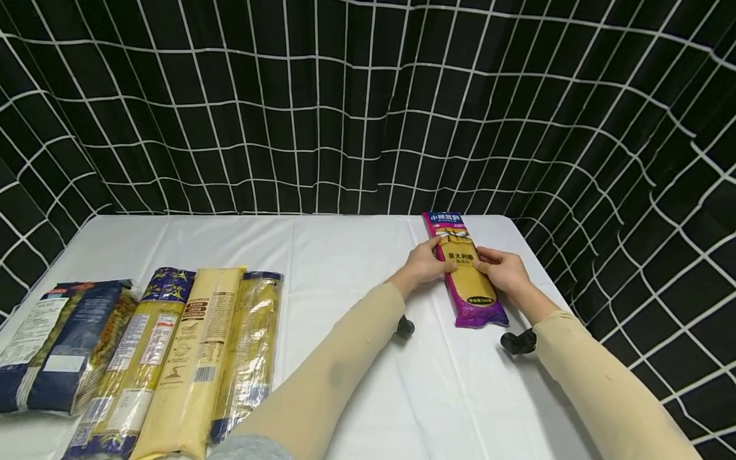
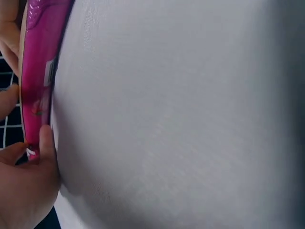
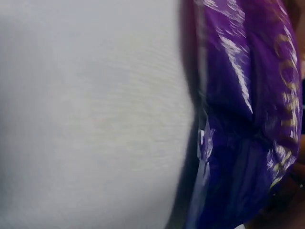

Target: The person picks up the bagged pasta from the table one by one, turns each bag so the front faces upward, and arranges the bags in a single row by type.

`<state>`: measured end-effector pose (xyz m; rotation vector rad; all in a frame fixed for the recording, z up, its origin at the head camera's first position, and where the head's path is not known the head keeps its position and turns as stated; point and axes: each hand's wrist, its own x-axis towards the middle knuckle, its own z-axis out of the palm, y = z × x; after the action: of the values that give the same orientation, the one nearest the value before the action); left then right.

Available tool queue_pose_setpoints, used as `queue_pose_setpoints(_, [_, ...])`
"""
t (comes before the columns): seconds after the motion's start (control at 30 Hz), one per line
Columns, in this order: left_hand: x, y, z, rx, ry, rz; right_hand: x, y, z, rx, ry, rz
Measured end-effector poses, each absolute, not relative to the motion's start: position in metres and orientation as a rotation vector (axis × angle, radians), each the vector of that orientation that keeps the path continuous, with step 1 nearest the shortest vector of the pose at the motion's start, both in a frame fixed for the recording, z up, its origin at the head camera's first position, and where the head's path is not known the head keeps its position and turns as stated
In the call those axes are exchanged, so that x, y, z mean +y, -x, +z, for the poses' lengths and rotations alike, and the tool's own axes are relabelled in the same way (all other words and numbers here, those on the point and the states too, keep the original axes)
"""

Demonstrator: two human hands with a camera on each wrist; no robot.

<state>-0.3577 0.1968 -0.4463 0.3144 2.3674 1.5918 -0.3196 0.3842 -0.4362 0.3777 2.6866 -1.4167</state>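
Note:
A magenta-and-purple packet of spaghetti [image 1: 474, 281], with a yellow front and dark Chinese lettering, lies lengthwise near the table's far right edge. My left hand [image 1: 424, 263] grips its left side, thumb over the front. From the other side my right hand [image 1: 505, 271] holds it, its thumb also on the yellow front. The left wrist view shows the magenta side of the spaghetti packet [image 2: 40, 76] with fingers at its edge. Close up in the right wrist view is the shiny purple end of the spaghetti packet [image 3: 238, 119].
Several pasta packs lie side by side at the left: a dark blue bag of short pasta [image 1: 69, 348], a blue-ended spaghetti pack [image 1: 135, 345], a cream pack [image 1: 195, 351] and a clear pack [image 1: 253, 338]. White cloth covers the table [image 1: 345, 255]; a black grid curtain [image 1: 322, 115] surrounds it.

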Motion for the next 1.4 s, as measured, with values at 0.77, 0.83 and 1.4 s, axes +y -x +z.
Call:
queue_pose_setpoints(0.77, [0.028, 0.307, -0.385, 2.481, -0.779, 1.446, 0.262, 0.244, -0.406, 2.787, -0.045, -1.824])
queue_pose_setpoints(0.83, [0.003, 0.306, -0.380, 2.520, -0.837, 1.414, 0.247, 0.238, -0.406, 2.743, 0.035, -1.890])
queue_pose_setpoints(1.4, [-0.167, 0.324, -0.393, 2.568, -0.753, 0.801, 0.084, 0.185, -0.433, 2.379, 0.560, -1.447])
